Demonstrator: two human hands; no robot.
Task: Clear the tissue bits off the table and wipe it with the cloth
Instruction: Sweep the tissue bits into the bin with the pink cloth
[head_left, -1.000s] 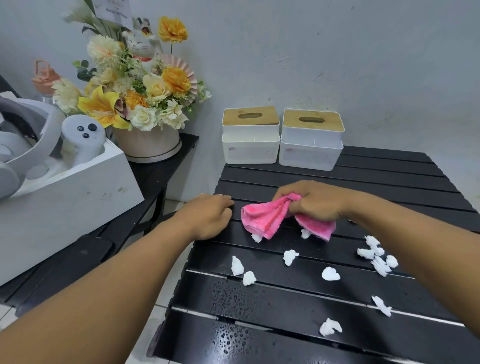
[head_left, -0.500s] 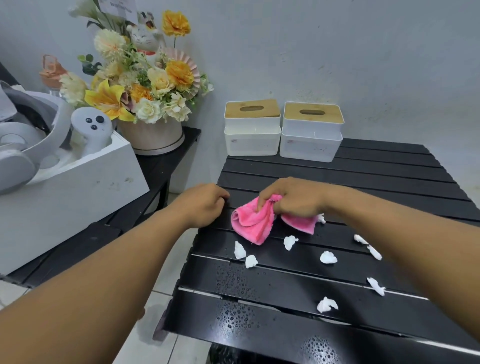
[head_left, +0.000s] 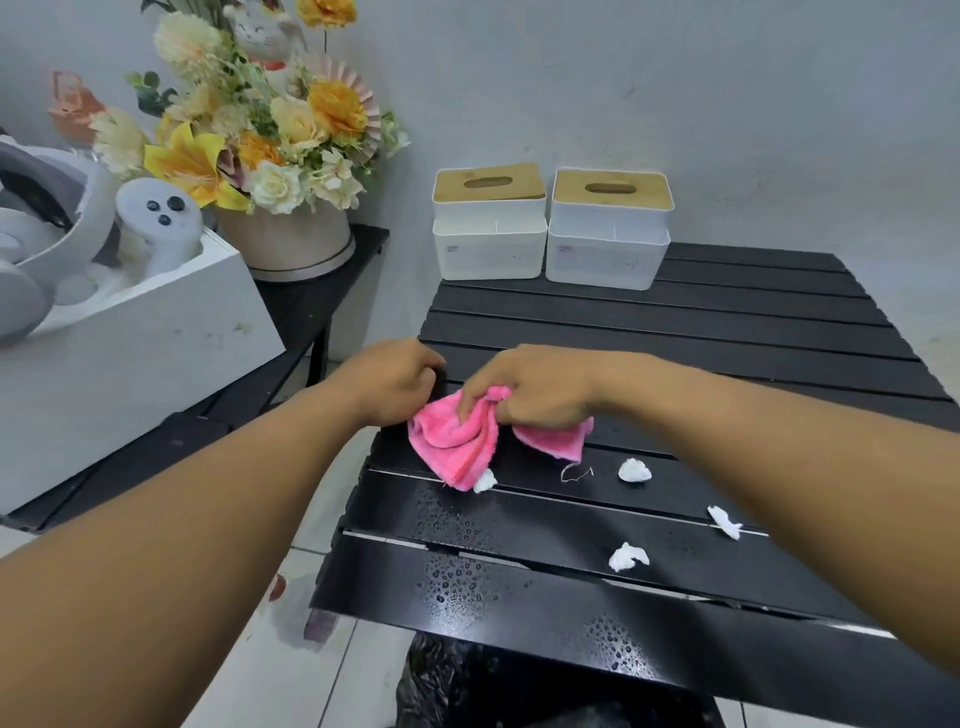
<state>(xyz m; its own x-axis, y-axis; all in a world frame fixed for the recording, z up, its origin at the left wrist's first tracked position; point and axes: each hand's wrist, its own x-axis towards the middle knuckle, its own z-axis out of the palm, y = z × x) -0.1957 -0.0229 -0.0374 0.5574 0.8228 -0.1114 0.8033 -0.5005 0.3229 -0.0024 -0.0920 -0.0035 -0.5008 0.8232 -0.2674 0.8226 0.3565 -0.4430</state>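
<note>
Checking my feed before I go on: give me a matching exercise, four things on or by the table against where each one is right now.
Things:
1. pink cloth
2. left hand
3. tissue boxes
4. flower arrangement

Places:
A. far edge of the black table, by the wall
B. on the side table to the left
C. bunched under the right hand
D. at the black table's left edge, beside the cloth

Pairs: 1-C, 2-D, 3-A, 4-B

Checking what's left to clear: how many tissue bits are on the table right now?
4. One tissue bit at the pink cloth's lower edge, one to its right, one beside the right forearm, one nearest the camera. Others may hide under the cloth or arm.
</note>
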